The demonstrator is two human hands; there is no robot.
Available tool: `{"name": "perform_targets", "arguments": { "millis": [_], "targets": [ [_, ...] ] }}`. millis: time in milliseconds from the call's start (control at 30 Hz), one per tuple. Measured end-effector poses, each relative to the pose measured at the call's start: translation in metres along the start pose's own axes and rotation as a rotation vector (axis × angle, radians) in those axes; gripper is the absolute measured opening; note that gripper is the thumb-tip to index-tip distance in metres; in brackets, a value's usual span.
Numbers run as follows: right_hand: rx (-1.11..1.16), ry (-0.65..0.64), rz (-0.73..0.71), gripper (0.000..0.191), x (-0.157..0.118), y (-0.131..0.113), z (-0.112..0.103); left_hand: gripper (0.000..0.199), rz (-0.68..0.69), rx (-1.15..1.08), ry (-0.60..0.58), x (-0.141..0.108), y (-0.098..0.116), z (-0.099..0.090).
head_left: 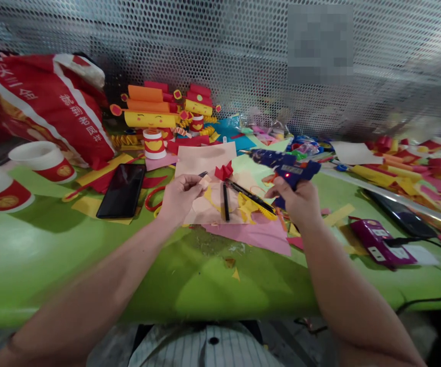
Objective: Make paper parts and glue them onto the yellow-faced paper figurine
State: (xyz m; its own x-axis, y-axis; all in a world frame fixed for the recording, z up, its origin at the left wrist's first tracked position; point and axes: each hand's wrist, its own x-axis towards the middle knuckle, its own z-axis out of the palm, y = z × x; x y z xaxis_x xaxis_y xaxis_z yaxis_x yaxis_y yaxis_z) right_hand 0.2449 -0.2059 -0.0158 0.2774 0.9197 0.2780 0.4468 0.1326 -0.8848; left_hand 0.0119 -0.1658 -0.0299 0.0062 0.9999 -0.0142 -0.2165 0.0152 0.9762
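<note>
My right hand is wrapped round the handle of a blue glue gun, whose nozzle points left and whose small red light is lit. My left hand pinches a small pale paper piece between thumb and fingers. Between the hands, pale paper sheets lie on the table with a folded red paper piece, a black pen and a black-and-yellow cutter. Red-handled scissors are partly hidden beside my left hand. A pink sheet lies nearer to me.
The green table holds a phone, paper cups and a red bag at left. Paper figures stand behind. At right are a purple power socket with a black cable, another phone and paper scraps.
</note>
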Motion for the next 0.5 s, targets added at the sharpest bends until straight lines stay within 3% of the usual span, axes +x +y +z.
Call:
{"name": "perform_targets", "arguments": {
  "millis": [167, 267, 367, 500],
  "targets": [
    [0.251, 0.131, 0.207, 0.031, 0.028, 0.021, -0.020, 0.011, -0.001, -0.001, -0.029, 0.000, -0.002, 0.000],
    [0.200, 0.220, 0.376, 0.029, 0.038, 0.031, -0.031, 0.010, 0.002, -0.005, -0.035, -0.001, -0.002, 0.000],
    [0.138, 0.325, 0.454, 0.027, 0.043, 0.040, -0.039, 0.009, -0.011, -0.004, -0.041, -0.003, -0.001, 0.001],
    [0.101, 0.316, 0.508, 0.030, 0.048, 0.055, -0.042, 0.010, -0.054, 0.013, -0.062, -0.007, 0.002, 0.004]
  ]
}}
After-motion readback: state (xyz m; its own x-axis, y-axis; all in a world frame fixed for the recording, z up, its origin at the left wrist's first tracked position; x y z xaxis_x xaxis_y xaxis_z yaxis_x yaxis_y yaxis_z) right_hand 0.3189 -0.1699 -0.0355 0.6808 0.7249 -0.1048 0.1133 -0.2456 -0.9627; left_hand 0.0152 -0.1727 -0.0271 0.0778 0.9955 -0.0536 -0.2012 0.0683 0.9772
